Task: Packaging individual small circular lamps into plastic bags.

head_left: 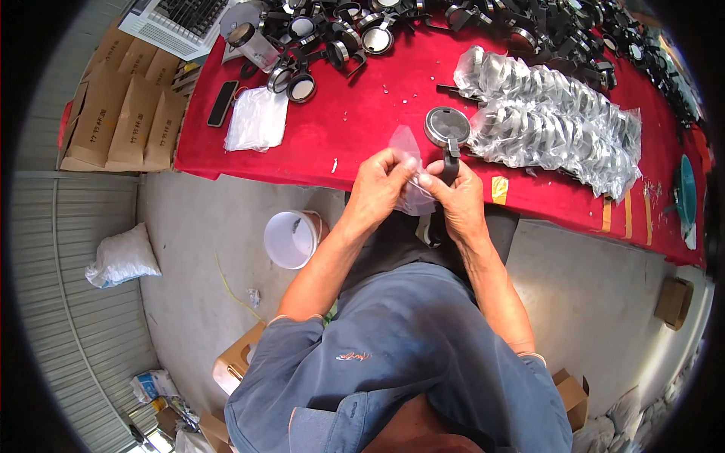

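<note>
Just in front of the red table's near edge, my hands are close together. A thin clear plastic bag [415,199] is pinched between the thumb and fingers of my left hand [376,187], its upper corner standing up above them. My right hand [463,202] is closed around the black handle of a round lid [446,125], while its thumb and fingertips also touch the bag. The lid has a dark face with a metal-coloured rim and lies outside the bag. Some fingertips are hidden behind the plastic.
On the red-covered table [332,113] lie bagged lids [555,124] in rows, a heap of black lids [555,34], a stack of clear bags [257,119], a phone [222,103] and a clear jar [254,47]. A white bucket [290,240] stands on the floor beside cartons [113,113].
</note>
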{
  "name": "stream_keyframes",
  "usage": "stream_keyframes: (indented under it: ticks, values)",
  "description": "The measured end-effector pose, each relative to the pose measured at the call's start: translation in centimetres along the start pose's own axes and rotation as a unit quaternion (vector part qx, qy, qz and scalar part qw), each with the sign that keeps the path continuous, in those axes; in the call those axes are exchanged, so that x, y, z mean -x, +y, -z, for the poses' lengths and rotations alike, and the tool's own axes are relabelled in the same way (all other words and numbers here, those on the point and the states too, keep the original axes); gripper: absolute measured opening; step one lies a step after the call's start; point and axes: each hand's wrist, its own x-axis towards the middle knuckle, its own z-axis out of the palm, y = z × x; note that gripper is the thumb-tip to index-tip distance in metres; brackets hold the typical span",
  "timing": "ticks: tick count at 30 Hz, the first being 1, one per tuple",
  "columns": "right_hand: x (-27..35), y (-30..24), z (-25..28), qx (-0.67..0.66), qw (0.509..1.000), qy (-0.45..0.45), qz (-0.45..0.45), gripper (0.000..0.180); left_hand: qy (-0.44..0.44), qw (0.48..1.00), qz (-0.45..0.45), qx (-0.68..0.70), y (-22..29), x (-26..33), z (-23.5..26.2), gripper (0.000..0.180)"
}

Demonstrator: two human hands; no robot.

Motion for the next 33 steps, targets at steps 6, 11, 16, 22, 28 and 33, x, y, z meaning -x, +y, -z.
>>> stream_keyframes:
  ticks: [6,11,16,22,28,33]
  values:
    - [-0.7,0.9,2.7,0.016,0.990,0.116,0.084,0.015,0.066,0.996,-0.055,0.038,-0.2,-0.2,1.5,0.023]
    - [-0.2,0.3,1.6,0.111,0.977,0.141,0.119,0.016,0.061,0.991,-0.052,-0.110,0.6,0.1,0.0,0.025]
    - [0.1,-0.6,1.1,0.144,0.969,0.153,0.126,0.016,0.179,0.938,-0.181,-0.237,1.8,0.5,-1.7,0.025]
    - [0.4,-2.5,2.3,0.285,0.946,0.115,0.102,0.028,0.123,0.957,-0.182,-0.188,2.3,-0.3,-0.5,0.014]
    - [2.3,-2.9,6.5,0.303,0.926,0.048,0.220,0.040,0.092,0.900,-0.271,-0.328,3.5,-1.7,-0.8,0.014]
    - [2.9,-4.6,6.6,0.412,0.875,-0.092,0.237,0.032,0.021,0.922,-0.270,-0.277,3.6,-2.4,-1.1,0.016]
